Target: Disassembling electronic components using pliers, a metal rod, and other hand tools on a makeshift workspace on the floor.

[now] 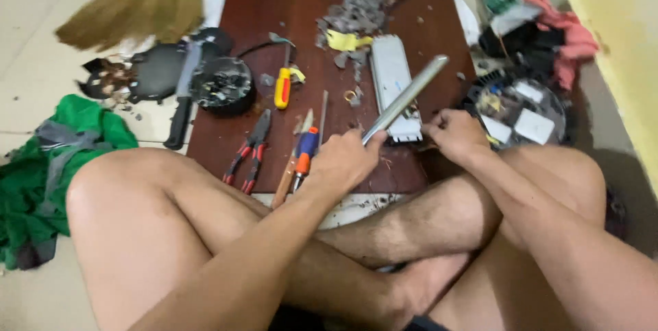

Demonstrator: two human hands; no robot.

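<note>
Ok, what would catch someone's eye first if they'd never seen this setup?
Probably the metal rod gripped in the left hand, angled over a pale rectangular casing on the dark wooden board. The right hand presses the casing's near end. Red-handled pliers and a yellow screwdriver lie to the left, grey debris heaped behind.

Soft, even indoor light fills the scene, moderately bright with a slightly warm cast; no lamp or window shows, and nothing is harshly lit. Shadows are faint and diffuse, darkest under the crossed legs and in the corner by the yellow wall (pixel 617 50). A pale sheen lies across the dark red-brown surface (pixel 233 64), and a bright highlight runs along the metal rod (pixel 406 98). The whole frame is a little soft, fine detail in the grey debris (pixel 356 2) smeared. The broom (pixel 133 5) at the top left is blurred, and wide-angle stretching bulges the knees toward the edges.
</note>
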